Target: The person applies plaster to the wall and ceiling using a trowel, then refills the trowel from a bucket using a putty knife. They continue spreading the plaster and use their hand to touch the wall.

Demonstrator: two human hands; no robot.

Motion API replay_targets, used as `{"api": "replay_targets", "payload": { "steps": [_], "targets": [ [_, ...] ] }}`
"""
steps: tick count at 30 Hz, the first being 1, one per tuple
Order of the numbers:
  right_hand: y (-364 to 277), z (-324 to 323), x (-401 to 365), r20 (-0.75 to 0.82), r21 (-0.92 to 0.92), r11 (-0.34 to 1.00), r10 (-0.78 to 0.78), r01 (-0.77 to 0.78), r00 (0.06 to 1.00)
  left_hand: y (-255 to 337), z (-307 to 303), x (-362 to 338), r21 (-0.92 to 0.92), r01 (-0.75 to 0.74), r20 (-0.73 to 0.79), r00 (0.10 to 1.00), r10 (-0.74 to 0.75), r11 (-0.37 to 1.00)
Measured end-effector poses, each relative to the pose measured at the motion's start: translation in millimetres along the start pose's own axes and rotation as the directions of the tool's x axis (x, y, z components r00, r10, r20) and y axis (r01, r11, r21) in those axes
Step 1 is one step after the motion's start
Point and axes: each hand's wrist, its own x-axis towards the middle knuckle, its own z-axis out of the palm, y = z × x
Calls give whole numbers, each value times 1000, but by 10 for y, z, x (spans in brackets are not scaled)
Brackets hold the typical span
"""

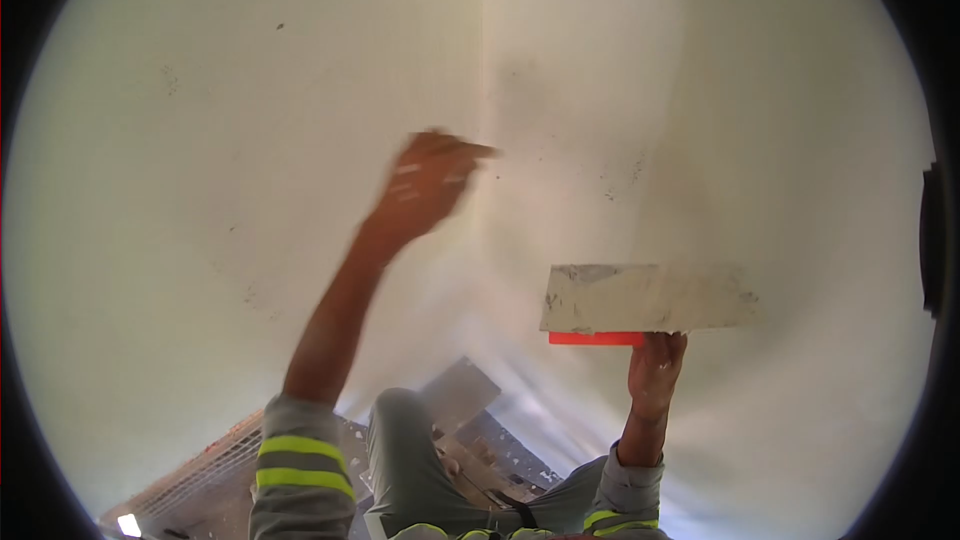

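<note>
**A:** Where is your left hand [425, 185]?

**B:** You hold it up high, right by the corner [483, 60] where the two white walls meet. It looks blurry. Your fingers seem curled in. Something thin pokes out toward the corner, but I cannot tell if you are holding a thing or if it is just a finger.

**A:** And your right hand [655, 365]?

**B:** It is lower down, off to the right. Your fingers are closed tight around the red handle [597, 338] of a wide scraper [648, 298].

**A:** Where is the scraper?

**B:** Its flat blade lies sideways, long and level, just above your right hand. It is in front of the right wall [780, 140]. The blade is smeared with pale dried stuff. I cannot tell if it touches the wall.

**A:** What else is near you?

**B:** Your grey sleeves [300, 460] have bright yellow bands. Down low, between your arms, you can see your knee [400, 420] and a bit of the floor [490, 435].
</note>
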Motion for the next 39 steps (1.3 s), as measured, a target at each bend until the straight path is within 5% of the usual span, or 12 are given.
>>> {"api": "replay_targets", "payload": {
  "steps": [5,9,12,13,14,17,21,23,27,35,37,39],
  "targets": [
    [-508,128,296,94,-180,957,-212,226,973,-111,-1287,-600,479,-48,-210,963,167,876],
    [-955,602,695,88,-374,830,-412,414,907,-227,-1740,-1030,396,108,-350,936,41,912],
    [-1659,1272,1219,198,-806,356,-591,473,782,-381,-1773,-1120,482,59,-338,933,124,874],
    [-1851,1351,1626,528,-807,-181,-650,562,547,-413,-1777,-1137,464,37,-330,935,133,885],
    [-2094,1951,1585,226,-939,85,-583,334,781,-415,-1796,-1169,449,24,-321,937,136,893],
    [-2082,2541,2602,441,-857,-509,-642,80,627,-372,-1838,-1223,433,6,-319,936,148,901],
    [-1149,2338,2997,747,-570,-821,-500,36,437,-242,-1884,-1267,388,42,-345,933,103,921],
    [-339,2220,2956,820,-510,-857,-459,75,341,-552,-1809,-1292,379,54,-348,933,89,924],
    [365,1849,2117,612,-422,-862,-42,282,789,-678,-1817,-1247,371,90,-356,933,52,924],
    [-2070,2244,2245,500,-830,-487,-430,273,752,-457,-1721,-1180,250,175,-532,847,-16,952],
    [-2449,2251,2861,717,-616,-734,-370,288,590,-518,-1719,-1232,281,147,-524,852,23,948],
    [-2449,2583,3035,578,-648,-734,-303,201,758,-576,-1803,-1272,404,77,-440,890,120,912]
  ]
}}
